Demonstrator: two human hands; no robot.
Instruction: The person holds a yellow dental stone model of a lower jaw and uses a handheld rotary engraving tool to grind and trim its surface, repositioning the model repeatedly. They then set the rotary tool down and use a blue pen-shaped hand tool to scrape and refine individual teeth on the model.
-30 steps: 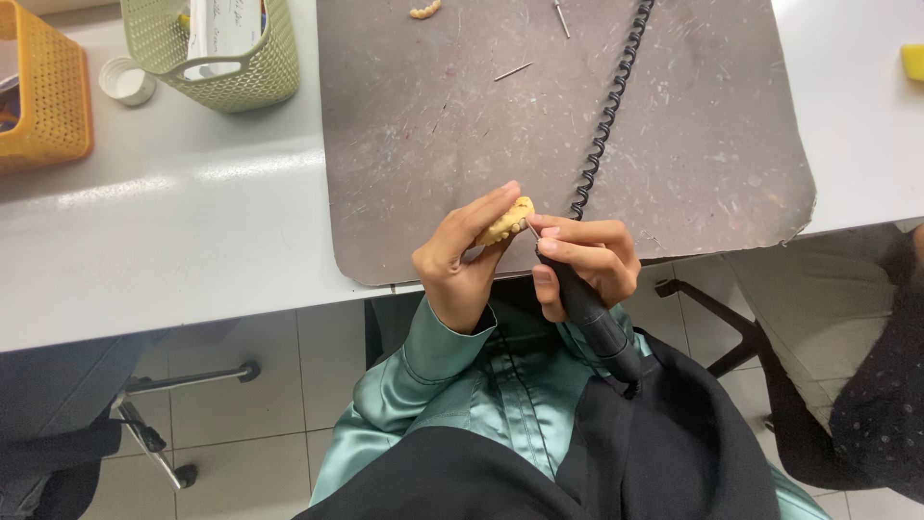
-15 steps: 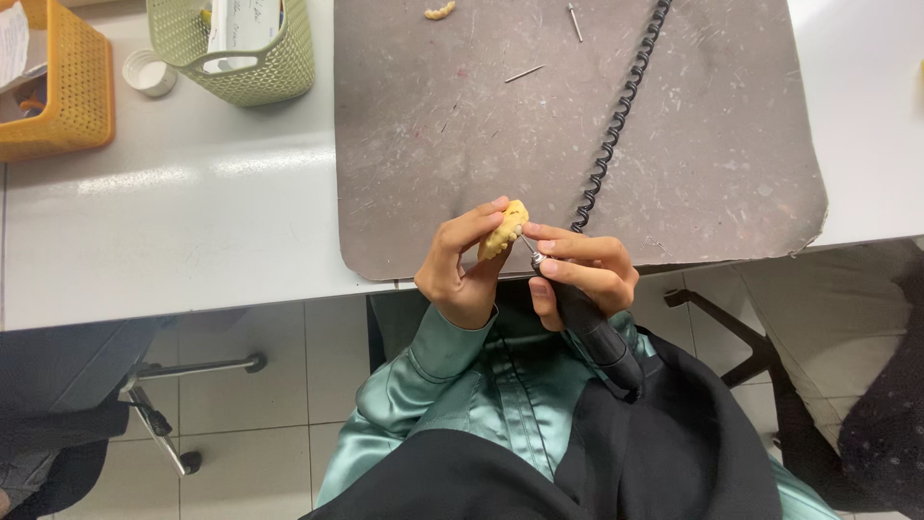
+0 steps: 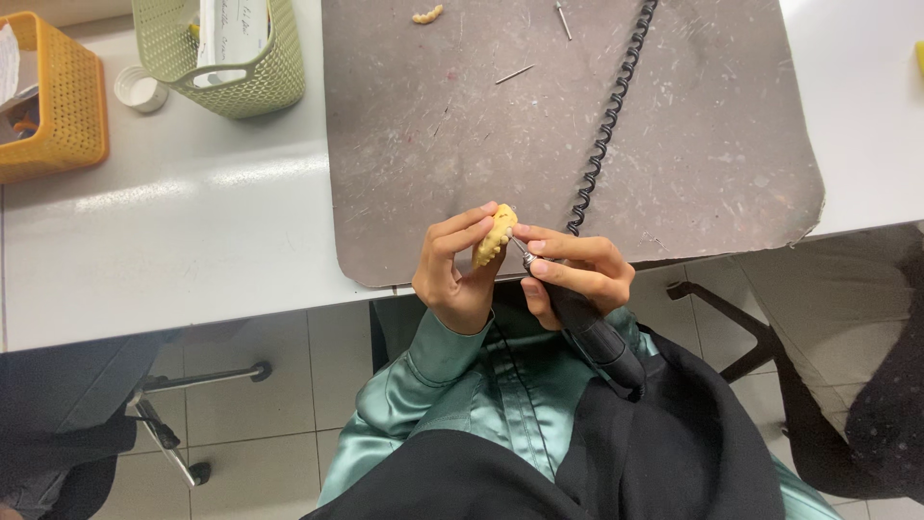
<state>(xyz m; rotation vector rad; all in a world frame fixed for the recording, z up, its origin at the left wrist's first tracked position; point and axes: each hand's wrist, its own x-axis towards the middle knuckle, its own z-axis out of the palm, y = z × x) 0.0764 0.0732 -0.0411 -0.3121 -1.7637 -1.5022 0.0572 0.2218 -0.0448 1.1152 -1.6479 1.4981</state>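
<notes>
Green basket [image 3: 252, 79] holds a white paper label [image 3: 233, 34].

Orange basket [image 3: 48, 106] cut off at left edge

A single head-worn camera looks steeply down from above the person's chest, fairly near, onto the worn grey-brown rectangular work mat [image 3: 674, 173] whose near edge overhangs the lap.
</notes>
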